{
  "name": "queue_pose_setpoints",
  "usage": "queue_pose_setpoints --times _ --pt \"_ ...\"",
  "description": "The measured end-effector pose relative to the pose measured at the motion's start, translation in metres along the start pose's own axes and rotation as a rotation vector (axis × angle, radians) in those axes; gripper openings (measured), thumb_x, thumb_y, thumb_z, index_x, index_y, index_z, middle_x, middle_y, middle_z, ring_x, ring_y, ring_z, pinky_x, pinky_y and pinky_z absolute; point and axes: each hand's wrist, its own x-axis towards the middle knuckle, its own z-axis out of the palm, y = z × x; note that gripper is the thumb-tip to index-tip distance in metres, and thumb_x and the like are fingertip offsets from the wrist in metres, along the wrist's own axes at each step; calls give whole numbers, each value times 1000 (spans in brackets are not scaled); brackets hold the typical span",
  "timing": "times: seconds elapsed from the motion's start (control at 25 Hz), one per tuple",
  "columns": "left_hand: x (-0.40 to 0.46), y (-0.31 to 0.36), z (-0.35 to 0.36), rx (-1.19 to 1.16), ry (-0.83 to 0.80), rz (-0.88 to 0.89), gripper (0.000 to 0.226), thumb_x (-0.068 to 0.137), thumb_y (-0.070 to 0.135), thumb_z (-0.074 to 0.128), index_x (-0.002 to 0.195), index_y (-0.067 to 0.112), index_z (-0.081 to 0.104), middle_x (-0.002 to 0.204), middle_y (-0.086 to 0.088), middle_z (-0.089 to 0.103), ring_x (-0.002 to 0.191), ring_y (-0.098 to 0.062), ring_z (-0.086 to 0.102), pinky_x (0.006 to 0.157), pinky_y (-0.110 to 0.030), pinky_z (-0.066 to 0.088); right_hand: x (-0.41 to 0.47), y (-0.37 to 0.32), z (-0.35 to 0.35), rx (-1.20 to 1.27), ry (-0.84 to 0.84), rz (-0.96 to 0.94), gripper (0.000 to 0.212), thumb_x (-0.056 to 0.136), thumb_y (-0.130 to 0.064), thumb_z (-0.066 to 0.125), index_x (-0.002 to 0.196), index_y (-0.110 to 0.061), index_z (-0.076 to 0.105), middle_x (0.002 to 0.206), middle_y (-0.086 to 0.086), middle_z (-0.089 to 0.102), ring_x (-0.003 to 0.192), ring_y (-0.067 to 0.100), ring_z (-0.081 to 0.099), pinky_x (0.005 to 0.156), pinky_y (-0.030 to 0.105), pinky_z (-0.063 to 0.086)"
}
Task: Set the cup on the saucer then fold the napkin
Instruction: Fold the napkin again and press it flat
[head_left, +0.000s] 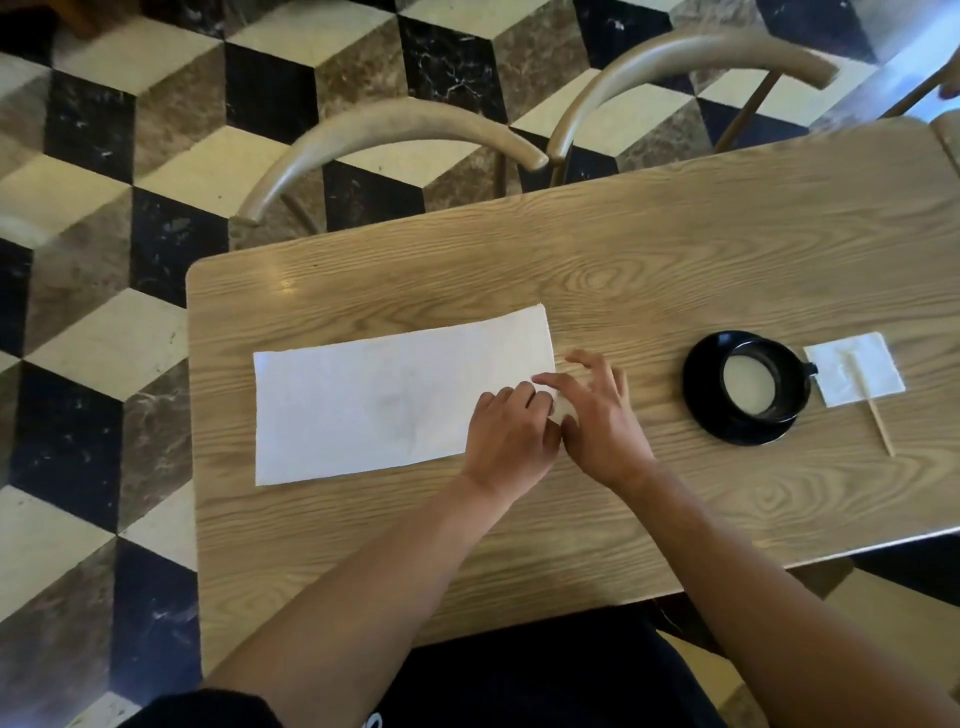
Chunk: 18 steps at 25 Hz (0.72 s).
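The napkin (374, 395) lies flat on the wooden table (675, 249), a long white rectangle running left to right, its right end tilted slightly away from the person. Both hands meet at its near right corner: the left hand (511, 431) pinches the paper there, and the right hand (597, 421) presses beside it with fingers spread. Well to the right, the black cup (763, 379) stands on the black saucer (701, 410) and holds a pale milky drink. Just beyond lies a small white square of paper (857, 369) with a wooden stick (878, 421) across it.

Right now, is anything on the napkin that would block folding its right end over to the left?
Nothing visible. The napkin lies flat and bare apart from both hands, left hand and right hand, at its right end. The cup sits apart on the saucer.
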Motion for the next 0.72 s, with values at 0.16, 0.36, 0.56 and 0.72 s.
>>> queue_pose_setpoints --times 0.16,0.36,0.56,0.72 --pt "-3 8 -31 -52 104 -31 5 81 14 64 80 10 66 74 -5 64 66 -28 61 62 -37 45 13 -11 -19 -62 -29 -242 23 81 -2 76 101 -11 77 133 9 61 123 35 51 91 47 55" --pt "-23 9 -79 -182 196 -178 16 81 25 53 71 13 53 67 0 56 59 -25 51 55 -38 44 22 -34 -36 -21 -56 -454 12 80 -10 83 91 -8 79 92 4 77 90 30 70 89 47 52" --pt "-45 -7 -132 -382 260 -324 15 78 27 53 72 14 51 62 4 52 62 -18 48 59 -37 43 12 -51 -52 -37 -19 -360 9 87 -14 78 94 -9 77 91 3 78 86 25 70 83 32 50" --pt "-49 -32 -178 -475 380 -358 19 77 20 55 62 16 43 51 5 43 52 -15 39 50 -28 33 6 -66 -65 31 14 -164 5 88 -17 73 91 -19 76 89 -10 75 87 12 67 72 12 41"
